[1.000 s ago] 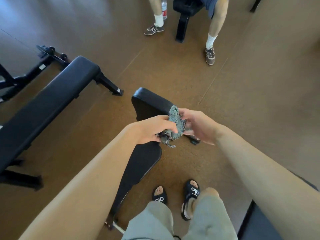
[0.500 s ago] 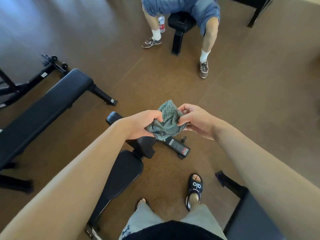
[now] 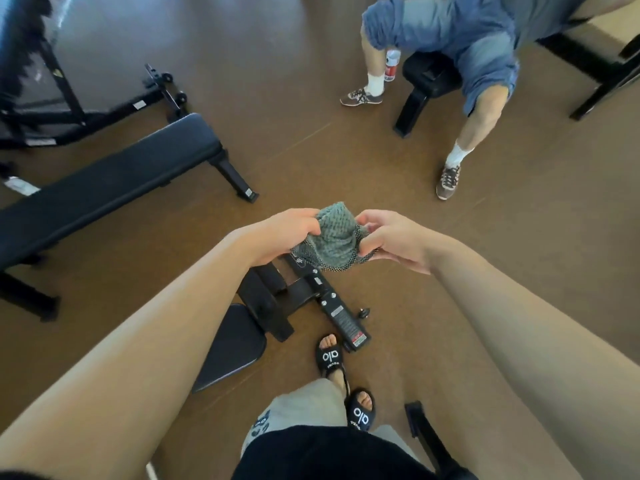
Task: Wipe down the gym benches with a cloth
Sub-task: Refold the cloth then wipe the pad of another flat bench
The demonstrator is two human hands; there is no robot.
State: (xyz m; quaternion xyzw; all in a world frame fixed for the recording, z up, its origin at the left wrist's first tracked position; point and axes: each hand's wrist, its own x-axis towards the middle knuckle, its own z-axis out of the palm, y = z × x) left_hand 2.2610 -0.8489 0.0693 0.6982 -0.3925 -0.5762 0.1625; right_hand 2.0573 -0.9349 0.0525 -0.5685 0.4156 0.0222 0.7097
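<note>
A grey-green knitted cloth (image 3: 334,237) hangs bunched in the air between both my hands. My left hand (image 3: 284,235) pinches its left edge and my right hand (image 3: 391,239) pinches its right edge. Below them stands a black adjustable bench (image 3: 242,337) with its frame and base bar showing; my left forearm covers part of its pad. A long flat black bench (image 3: 104,185) lies to the left, well apart from my hands.
A seated person (image 3: 467,46) in blue shorts sits on a small black bench (image 3: 426,81) ahead, with a bottle (image 3: 393,65) by one leg. A black rack (image 3: 41,109) stands far left. Another black frame (image 3: 433,441) is at my lower right. Brown floor lies between.
The view has moved forward and tilted up, so the seated person and the far bench now appear larger. Both hands keep hold of the cloth and have spread it slightly.
</note>
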